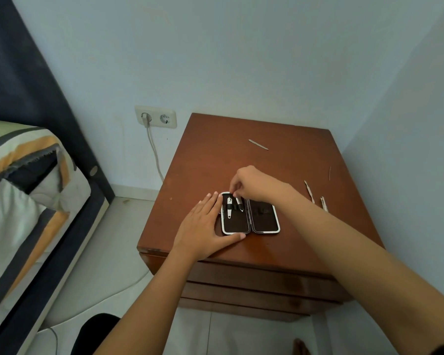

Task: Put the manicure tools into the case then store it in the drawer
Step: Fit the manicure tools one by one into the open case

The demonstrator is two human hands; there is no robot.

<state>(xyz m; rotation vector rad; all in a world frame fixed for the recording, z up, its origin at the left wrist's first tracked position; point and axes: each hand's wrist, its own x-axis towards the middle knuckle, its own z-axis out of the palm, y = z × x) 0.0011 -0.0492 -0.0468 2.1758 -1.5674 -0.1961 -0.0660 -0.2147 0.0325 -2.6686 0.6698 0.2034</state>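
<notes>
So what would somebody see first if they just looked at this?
Probably the two hands over the open case on the brown nightstand. The left hand steadies it while the right hand slots a tool inside. More loose tools lie to the right.

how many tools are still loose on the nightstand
4: a file near the back, a thin pick at the right, and two tools by the right edge. Others may be hidden.

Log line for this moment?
left hand steadies open case | right hand seats tool | file loose on nightstand
</notes>
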